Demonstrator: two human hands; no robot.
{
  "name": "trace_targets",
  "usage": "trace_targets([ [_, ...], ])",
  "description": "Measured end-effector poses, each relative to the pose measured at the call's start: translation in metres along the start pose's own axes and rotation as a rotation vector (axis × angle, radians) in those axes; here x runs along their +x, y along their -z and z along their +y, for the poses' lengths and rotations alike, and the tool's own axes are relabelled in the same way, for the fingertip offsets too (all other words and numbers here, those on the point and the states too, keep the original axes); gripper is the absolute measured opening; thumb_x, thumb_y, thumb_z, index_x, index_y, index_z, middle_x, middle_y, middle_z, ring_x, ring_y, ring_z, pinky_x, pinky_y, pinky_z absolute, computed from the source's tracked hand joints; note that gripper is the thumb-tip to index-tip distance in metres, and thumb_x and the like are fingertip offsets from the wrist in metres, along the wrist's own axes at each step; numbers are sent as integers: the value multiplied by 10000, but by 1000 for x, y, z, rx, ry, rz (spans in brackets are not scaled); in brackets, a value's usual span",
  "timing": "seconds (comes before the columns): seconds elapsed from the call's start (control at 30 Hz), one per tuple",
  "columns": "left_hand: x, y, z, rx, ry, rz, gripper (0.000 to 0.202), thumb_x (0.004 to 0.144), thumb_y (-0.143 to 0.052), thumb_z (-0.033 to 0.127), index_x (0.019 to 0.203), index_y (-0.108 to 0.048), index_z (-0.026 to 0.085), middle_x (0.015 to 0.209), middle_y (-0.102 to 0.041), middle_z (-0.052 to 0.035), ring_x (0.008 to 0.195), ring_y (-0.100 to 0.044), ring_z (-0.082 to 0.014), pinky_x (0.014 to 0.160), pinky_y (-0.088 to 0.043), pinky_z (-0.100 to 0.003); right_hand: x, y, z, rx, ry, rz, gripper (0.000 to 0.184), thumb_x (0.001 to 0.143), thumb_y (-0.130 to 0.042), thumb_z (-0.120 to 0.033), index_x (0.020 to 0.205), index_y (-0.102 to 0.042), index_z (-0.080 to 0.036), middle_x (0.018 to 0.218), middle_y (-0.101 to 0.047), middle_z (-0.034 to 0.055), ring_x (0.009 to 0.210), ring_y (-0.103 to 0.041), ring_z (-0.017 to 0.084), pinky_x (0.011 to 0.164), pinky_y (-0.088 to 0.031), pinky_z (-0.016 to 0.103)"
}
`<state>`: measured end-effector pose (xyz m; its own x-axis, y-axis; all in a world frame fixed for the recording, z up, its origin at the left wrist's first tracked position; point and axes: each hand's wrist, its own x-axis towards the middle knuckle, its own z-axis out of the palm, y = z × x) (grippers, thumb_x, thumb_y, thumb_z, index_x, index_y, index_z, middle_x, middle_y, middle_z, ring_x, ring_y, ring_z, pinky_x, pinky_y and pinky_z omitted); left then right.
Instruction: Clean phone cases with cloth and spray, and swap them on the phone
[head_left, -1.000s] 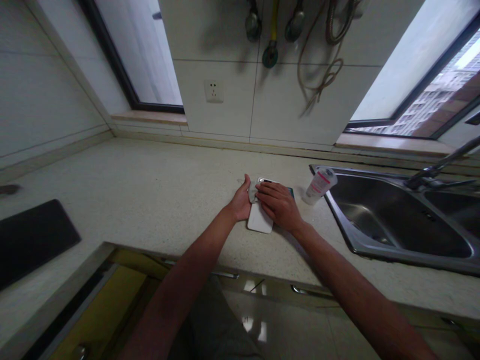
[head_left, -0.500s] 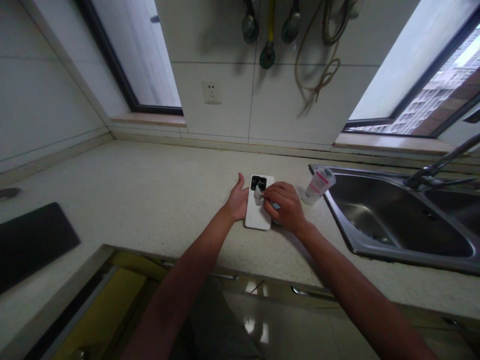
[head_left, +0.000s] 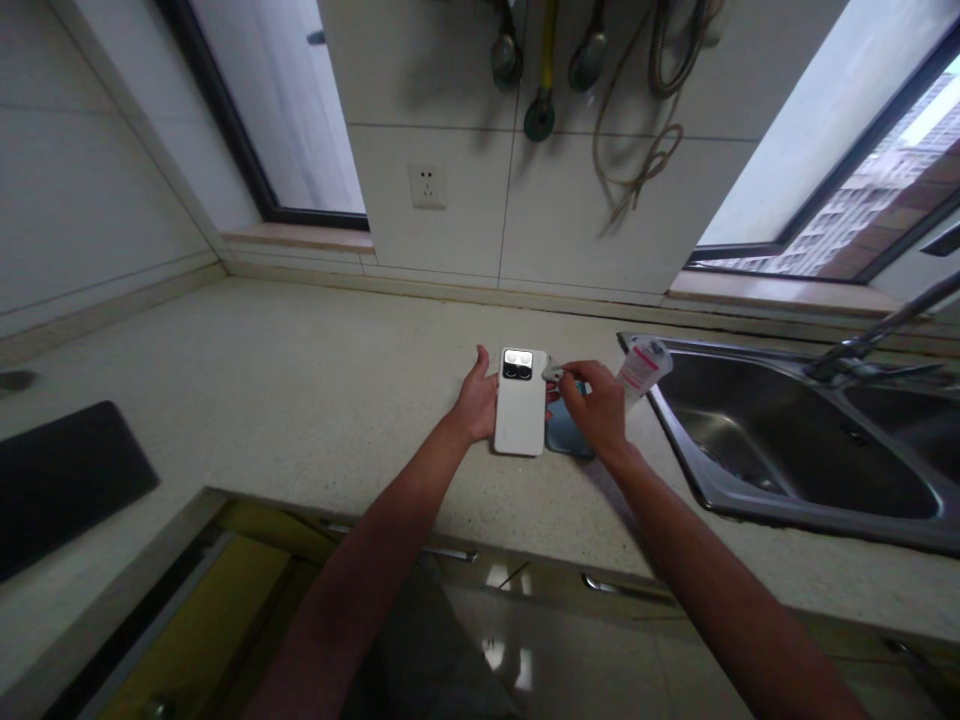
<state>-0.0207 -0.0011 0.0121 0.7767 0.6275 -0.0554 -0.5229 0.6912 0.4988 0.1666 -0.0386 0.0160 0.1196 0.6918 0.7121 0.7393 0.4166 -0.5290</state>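
Observation:
A white phone point(head_left: 520, 412) lies back up on the speckled countertop point(head_left: 322, 400), its camera block at the far end. My left hand point(head_left: 476, 403) rests against the phone's left edge, fingers curled along it. My right hand point(head_left: 596, 408) is just right of the phone, its fingers pinched on a small crumpled grey wipe point(head_left: 553, 373) held near the phone's top right corner. A flat blue item point(head_left: 564, 436) lies under my right hand beside the phone; I cannot make out what it is.
A white tube with a pink label point(head_left: 642, 368) stands at the corner of the steel sink point(head_left: 787, 440), with a tap point(head_left: 877, 335) beyond. A black mat point(head_left: 60, 480) lies far left. Utensils and a cord point(head_left: 637, 110) hang on the tiled wall above a socket point(head_left: 427, 184).
My right hand has lifted the wipe off the phone's back and moved it right, clear of the phone. The whole phone back and the blue item now show. My left hand has stayed put.

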Motion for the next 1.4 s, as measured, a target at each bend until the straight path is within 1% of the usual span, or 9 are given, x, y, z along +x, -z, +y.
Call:
trace_targets([
  [0.17, -1, -9, 2, 22, -150, 134, 877, 863, -221, 825, 1210, -614, 122, 1101, -707, -203, 1045, -676, -342, 930, -508, -521, -1, 0, -3, 64, -167, -46, 166, 799, -490, -262, 801, -643, -199, 657, -624, 2, 605, -549, 160, 606, -408, 290],
  [0.43, 1, -6, 1, 99, -245, 312, 558, 917, -397, 621, 1075, -642, 146, 1011, -709, -145, 853, -687, -257, 827, -551, -456, 6, 6, 6, 103, -315, 26, 219, 766, -531, -314, 829, -686, -173, 647, -623, 4, 583, -535, 158, 587, -396, 290],
  [0.57, 2, -5, 1, 85, -290, 349, 464, 923, -387, 523, 1068, -637, 160, 966, -709, -122, 799, -678, -234, 765, -565, -432, 7, 7, 7, 150, -282, 44, 203, 771, -505, -300, 814, -664, -181, 688, -628, 14, 626, -550, 169, 618, -423, 303],
  [0.77, 4, -2, 6, 65, -455, 467, 415, 907, -496, 566, 1015, -616, 183, 877, -690, -75, 721, -658, -187, 625, -557, -326, 10, 6, 7, 171, -241, 127, 146, 758, -481, -294, 677, -572, -213, 828, -641, 75, 809, -587, 210, 712, -472, 342],
  [0.9, 3, 0, 9, 25, -498, 442, 387, 837, -646, 573, 909, -593, 197, 781, -643, -35, 655, -620, -152, 599, -532, -287, 11, 4, 9, 387, -445, 98, 89, 744, -488, -283, 698, -539, -225, 723, -619, 37, 609, -534, 166, 570, -430, 298],
  [1.0, 5, 0, 8, -22, -491, 377, 438, 793, -703, 605, 817, -550, 195, 678, -577, -5, 587, -569, -123, 549, -481, -253, 12, 7, 8, 381, -515, 81, 48, 730, -484, -260, 707, -516, -233, 608, -537, -10, 484, -426, 134, 490, -342, 271],
  [1.13, 7, -1, 5, 18, -455, 366, 564, 643, -819, 647, 804, -529, 192, 581, -480, 53, 498, -483, -77, 479, -390, -201, 12, 18, 4, 77, -410, -113, 186, 817, -469, -299, 748, -616, -208, 663, -621, 44, 624, -569, 189, 592, -413, 306],
  [1.23, 8, 1, 2, 142, -462, 388, 641, 532, -874, 653, 817, -522, 199, 562, -449, 81, 452, -436, -60, 445, -344, -193, 12, 25, 3, -277, -405, -322, 301, 889, -499, -421, 902, -698, -196, 816, -713, 97, 791, -657, 247, 682, -450, 332],
  [1.4, 12, 5, -5, 313, -547, 493, 653, 520, -895, 618, 872, -541, 197, 666, -575, 32, 609, -592, -120, 620, -476, -254, 8, 31, 14, -646, -435, -626, 414, 916, -514, -489, 1019, -728, -150, 963, -739, 197, 892, -703, 302, 712, -487, 364],
])
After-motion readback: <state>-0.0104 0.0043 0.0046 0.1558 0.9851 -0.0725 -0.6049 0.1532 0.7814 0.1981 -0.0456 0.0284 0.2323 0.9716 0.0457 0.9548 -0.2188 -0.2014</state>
